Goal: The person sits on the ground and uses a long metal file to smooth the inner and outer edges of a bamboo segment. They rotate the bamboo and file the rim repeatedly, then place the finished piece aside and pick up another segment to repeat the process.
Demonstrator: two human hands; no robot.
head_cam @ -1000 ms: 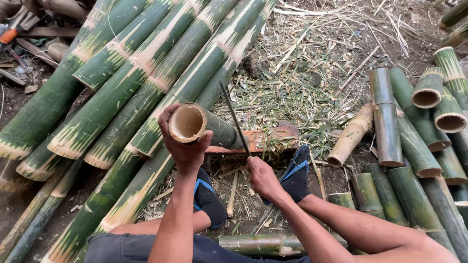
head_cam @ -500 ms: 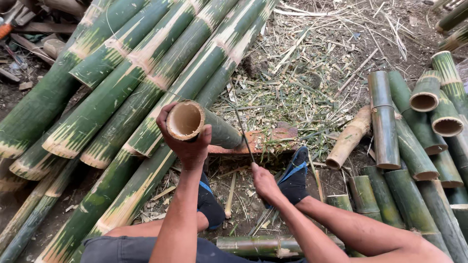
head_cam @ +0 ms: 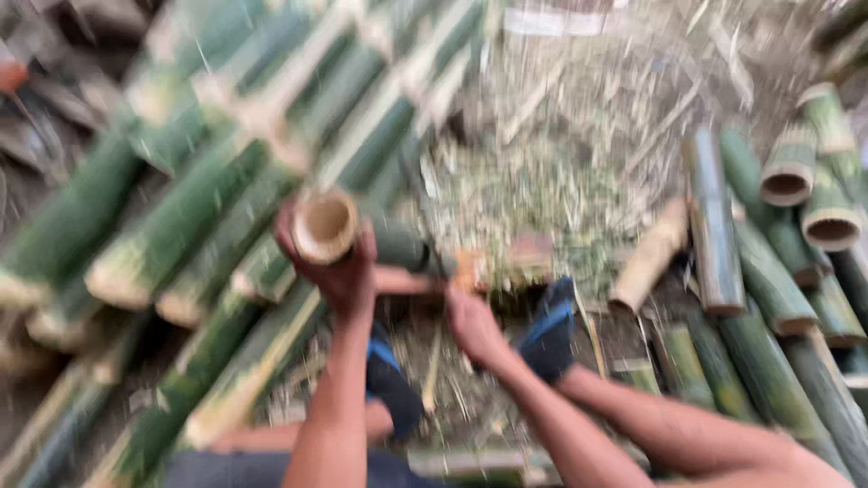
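Note:
The whole view is motion-blurred. My left hand (head_cam: 348,276) grips the near end of a short, hollow green bamboo section (head_cam: 325,226), whose open cut mouth faces me. Its far end rests toward a reddish wooden block (head_cam: 529,253). My right hand (head_cam: 472,327) is closed around the handle of a long thin blade, just right of the bamboo section. The blade itself shows only as a dark smear (head_cam: 425,208) running up beside the section, and I cannot tell whether it touches the bamboo.
Long green bamboo poles (head_cam: 181,226) lie stacked on the left. Cut bamboo pieces (head_cam: 787,172) lie on the right, with one pale piece (head_cam: 651,258) nearer the block. Shavings (head_cam: 561,136) cover the ground ahead. My feet in blue-black sandals (head_cam: 551,330) flank the block.
My right hand with the blade has dropped lower and closer to the bamboo section. The view has swung and blurred. My left hand keeps its hold on the section's end.

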